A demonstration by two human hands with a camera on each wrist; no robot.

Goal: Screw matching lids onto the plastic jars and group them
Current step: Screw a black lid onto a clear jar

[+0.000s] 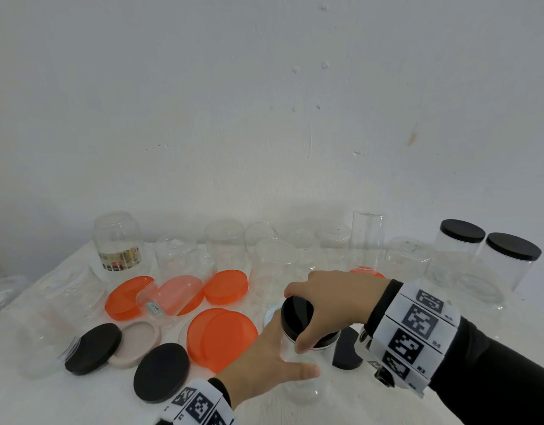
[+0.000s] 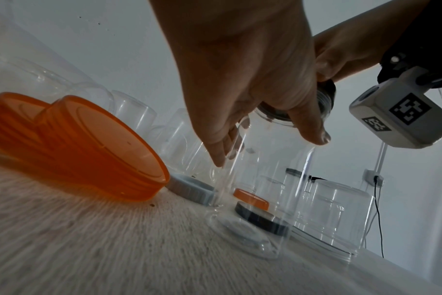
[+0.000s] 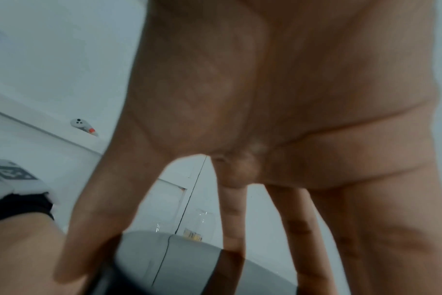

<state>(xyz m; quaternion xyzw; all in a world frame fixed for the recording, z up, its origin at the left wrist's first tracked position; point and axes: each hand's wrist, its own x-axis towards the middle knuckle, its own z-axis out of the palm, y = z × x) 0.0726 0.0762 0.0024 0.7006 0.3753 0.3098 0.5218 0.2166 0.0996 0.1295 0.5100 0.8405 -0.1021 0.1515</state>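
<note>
On black lid [image 1: 298, 314], right grip [image 1: 332, 302]

Right hand [image 1: 335, 302] gripping the black lid [image 1: 298, 317] on top of a clear jar [image 1: 301, 375] near the table's [image 1: 387, 406] front edge, left hand [image 1: 264, 360] wrapped round the jar. Orange lids [image 1: 221, 338] just beside them.

Right wrist view blurred; right hand [image 3: 278, 119] hides most of black lid [image 3: 164, 265].
</note>
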